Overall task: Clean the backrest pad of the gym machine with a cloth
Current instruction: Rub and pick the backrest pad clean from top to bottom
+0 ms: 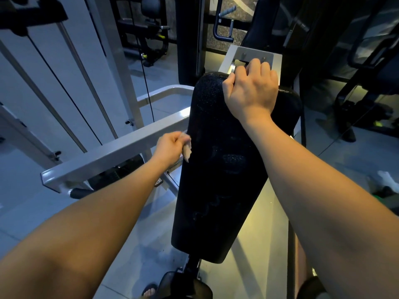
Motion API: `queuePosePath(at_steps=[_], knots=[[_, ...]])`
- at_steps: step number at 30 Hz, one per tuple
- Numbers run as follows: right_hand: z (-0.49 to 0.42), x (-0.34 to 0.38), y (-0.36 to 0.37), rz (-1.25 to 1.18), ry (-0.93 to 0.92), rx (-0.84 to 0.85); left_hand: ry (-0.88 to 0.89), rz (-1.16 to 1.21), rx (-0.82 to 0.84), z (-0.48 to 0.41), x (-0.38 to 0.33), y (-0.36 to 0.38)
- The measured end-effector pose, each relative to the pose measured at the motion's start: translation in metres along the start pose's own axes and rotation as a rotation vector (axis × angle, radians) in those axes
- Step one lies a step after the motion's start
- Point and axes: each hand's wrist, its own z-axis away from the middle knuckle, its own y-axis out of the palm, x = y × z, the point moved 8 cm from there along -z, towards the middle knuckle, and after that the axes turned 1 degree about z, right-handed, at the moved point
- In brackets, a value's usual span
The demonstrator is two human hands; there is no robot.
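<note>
On top of the pad (224,169), my right hand (251,91) grips tight to steady it. My left hand (170,147) squeezes the cloth (187,148) at the pad's side; I should press and wipe slowly down.

Grey tiled floor (26,212) under machine frame (121,152)

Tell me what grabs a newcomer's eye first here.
The long black textured backrest pad fills the centre, streaked with wet marks. The right hand grips its top edge, while the left hand holds a small pale crumpled cloth against its left side.
</note>
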Motion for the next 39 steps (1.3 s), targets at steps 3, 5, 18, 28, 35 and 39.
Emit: queuePosePath(at_steps=[3,5,18,28,35,39], knots=[[-0.001,-0.002,-0.001,-0.003,0.005,-0.021,0.102,0.196,-0.053,-0.015,-0.035,-0.009],[0.000,-0.001,-0.001,-0.007,0.000,-0.022,0.095,0.150,-0.048,-0.023,-0.029,-0.005],[0.000,-0.001,0.000,-0.022,0.001,0.028,-0.061,0.058,-0.010,-0.015,0.011,0.004],[-0.001,-0.001,0.002,-0.006,-0.001,0.063,0.286,0.058,-0.267,0.002,-0.040,-0.036],[0.001,0.000,0.000,-0.003,-0.013,0.024,0.764,-0.473,-0.177,0.016,-0.059,0.036],[0.001,-0.001,-0.001,-0.007,-0.007,0.034,0.750,-0.537,-0.130,0.042,-0.019,0.043]])
